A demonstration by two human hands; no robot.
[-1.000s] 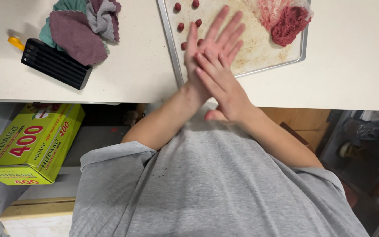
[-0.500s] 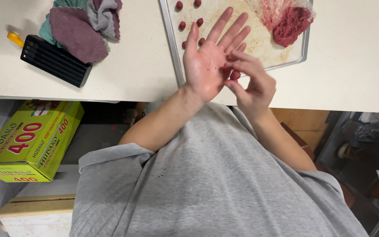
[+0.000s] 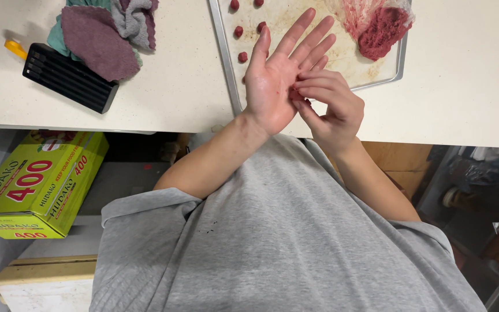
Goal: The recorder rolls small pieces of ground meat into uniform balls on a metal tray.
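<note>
Head view: left hand (image 3: 272,86) open flat, right hand (image 3: 330,107) pinching a half-hidden red meat bit (image 3: 293,94).

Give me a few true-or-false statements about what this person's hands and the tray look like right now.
1. The left hand is open, palm up. True.
2. The right hand rests flat on the counter. False: its fingertips touch the left palm.
3. Small red balls lie on the tray. True.
4. The red lump sits beside the cloths. False: it lies on the tray's far corner.
5. The black box lies on the tray. False: it lies on the counter.
</note>
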